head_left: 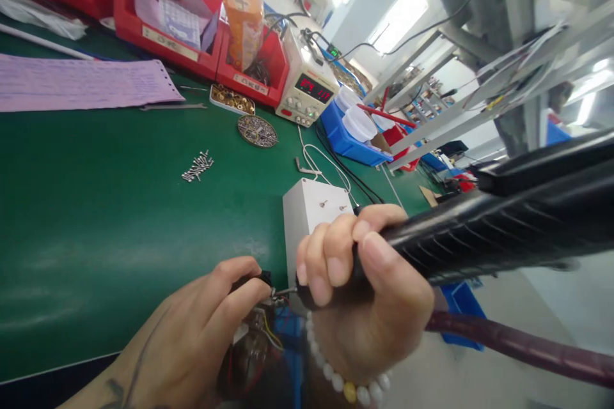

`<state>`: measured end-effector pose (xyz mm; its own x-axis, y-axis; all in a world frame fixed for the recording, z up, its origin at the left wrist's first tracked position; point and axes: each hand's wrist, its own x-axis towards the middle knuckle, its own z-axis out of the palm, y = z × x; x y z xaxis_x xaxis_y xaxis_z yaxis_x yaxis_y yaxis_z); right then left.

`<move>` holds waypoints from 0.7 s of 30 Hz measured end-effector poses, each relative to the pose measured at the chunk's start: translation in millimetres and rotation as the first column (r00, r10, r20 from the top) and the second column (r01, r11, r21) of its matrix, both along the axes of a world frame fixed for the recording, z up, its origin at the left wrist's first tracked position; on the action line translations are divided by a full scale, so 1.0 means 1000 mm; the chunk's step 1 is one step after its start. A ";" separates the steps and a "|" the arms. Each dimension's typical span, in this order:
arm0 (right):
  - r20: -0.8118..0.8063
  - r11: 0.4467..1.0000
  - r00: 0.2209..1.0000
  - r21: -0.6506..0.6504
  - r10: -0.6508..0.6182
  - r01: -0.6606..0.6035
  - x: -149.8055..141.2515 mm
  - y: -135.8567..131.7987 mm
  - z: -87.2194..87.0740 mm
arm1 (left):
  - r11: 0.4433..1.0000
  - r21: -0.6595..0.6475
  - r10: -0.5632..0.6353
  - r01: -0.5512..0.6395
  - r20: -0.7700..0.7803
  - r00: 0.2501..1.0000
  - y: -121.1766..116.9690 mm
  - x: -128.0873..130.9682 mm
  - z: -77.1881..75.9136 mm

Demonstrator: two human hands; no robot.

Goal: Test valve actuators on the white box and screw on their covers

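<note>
Through the head view I see the right hand (384, 287) wrapped firmly round a black tool (451, 230), fingers and thumb closed on it near its front end. From there a slim metal shaft (286, 291) runs almost level across my picture, its free end pointing at the left hand (201, 326).

The left hand is partly closed, fingers bent over a small dark part (265, 277), which lies at their tips; the thumb is hidden from me, so I cannot tell how it bears on the part. Thin wires (272, 336) hang just below.

The relation I watch is shaft to part: the part sits beyond the shaft's free end, roughly in line with its long axis, and the left fingertips are nearest. I cannot tell whether metal touches metal. The white box (296, 223) stands just past both hands, with loose screws (197, 167) farther off on the green tabletop (144, 204).
</note>
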<state>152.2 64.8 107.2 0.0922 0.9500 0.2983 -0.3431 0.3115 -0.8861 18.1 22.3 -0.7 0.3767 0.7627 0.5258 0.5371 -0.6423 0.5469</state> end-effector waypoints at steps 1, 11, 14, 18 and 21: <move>-0.004 1.000 1.000 -0.028 0.006 -0.007 -0.001 0.000 -0.001 | 1.000 0.019 0.004 -0.003 -0.013 1.000 -0.001 0.000 0.000; 0.250 0.996 0.967 -0.057 -0.052 0.068 -0.006 -0.006 -0.014 | 0.984 0.162 0.082 -0.071 -0.063 0.995 -0.003 0.009 -0.001; 0.352 0.993 0.930 -0.007 -0.104 0.114 -0.005 -0.008 -0.017 | 0.975 0.210 0.079 -0.071 -0.027 0.997 0.002 0.011 -0.004; 0.417 0.989 0.896 0.064 -0.151 0.137 -0.005 -0.009 -0.021 | 0.980 0.197 0.048 -0.040 -0.034 0.998 0.009 0.014 0.001; 0.423 0.986 0.891 0.095 -0.162 0.134 -0.005 -0.011 -0.023 | 0.984 0.180 0.024 -0.012 -0.066 0.998 0.014 0.016 0.012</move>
